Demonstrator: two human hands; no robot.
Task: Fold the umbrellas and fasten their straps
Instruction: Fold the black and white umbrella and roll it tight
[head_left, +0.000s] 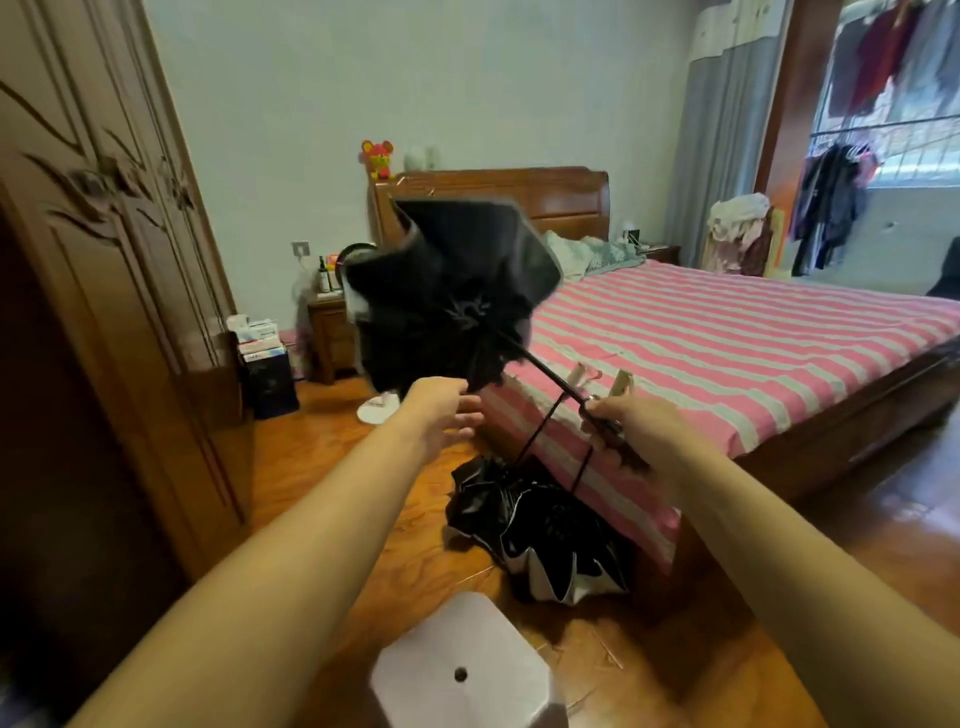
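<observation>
A black umbrella (452, 291) is held up in front of the person, above the corner of the bed (727, 353), with its canopy half collapsed and blurred and its dark shaft slanting down to the right. The handle at the lower end of that shaft is gripped by the right hand (631, 431), whose fingers are curled round it. The left hand (441, 410) is raised at the lower edge of the canopy; its fingertips are placed against the fabric there, though whether the cloth is pinched or only touched cannot be told through the blur.

A second umbrella (540, 530), black inside with a pale silvery edge, is seen lying crumpled on the wooden floor (322, 467) against the foot of the bed, its thin shaft propped upward toward the mattress corner. It is not touched by either hand.

The bed is covered with a pink and white striped sheet and is backed by a wooden headboard. A pale stool (462, 670) with a small hole in its top is seen at the bottom of the view, between the forearms. A carved wooden wardrobe (104, 260) fills the left side. By the far wall a nightstand (330, 332) with small bottles is seen, and above it a red and yellow toy figure (378, 158). Boxes are stacked beside the wardrobe; their printing is too blurred to be read. Clothes (831, 208) are hung at the window on the right
</observation>
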